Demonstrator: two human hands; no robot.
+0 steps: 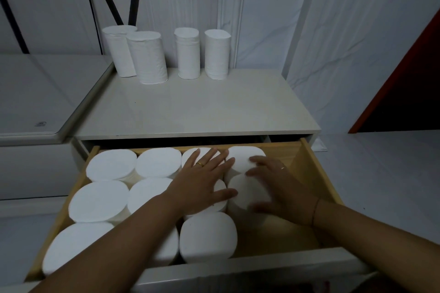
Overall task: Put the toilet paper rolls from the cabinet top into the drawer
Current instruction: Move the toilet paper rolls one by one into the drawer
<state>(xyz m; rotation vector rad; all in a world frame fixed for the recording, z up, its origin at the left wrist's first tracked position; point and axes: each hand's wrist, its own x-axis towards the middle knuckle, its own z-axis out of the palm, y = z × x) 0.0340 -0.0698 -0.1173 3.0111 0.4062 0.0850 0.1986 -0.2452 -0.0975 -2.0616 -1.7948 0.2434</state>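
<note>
Against the white wall, cabinet [190,107]: pale and flat-topped, with its drawer standing open toward the camera.
Drawer [316,173]: wooden walls; rolls fill the left and middle, and bare wood floor shows at the front right.
Drawer rolls [100,201]: white, on end, packed close in three columns from the left, with a fourth column begun at the back.
Top rolls [187,53]: four, upright along the back of the cabinet top near the wall. The left two lean a little, one partly behind the other. The right two stand side by side with a small gap.
Left grip [202,188]: released, palm down, fingers straight and spread over the tops of the third-column rolls.
Right grip [281,188]: grasping the held roll, fingers at its far side and thumb at its near side; slightly blurred.
Held roll [247,190]: upright in the drawer, second in the fourth column, just in front of the back one.
Ring [201,163]: gold band on a left finger.
</note>
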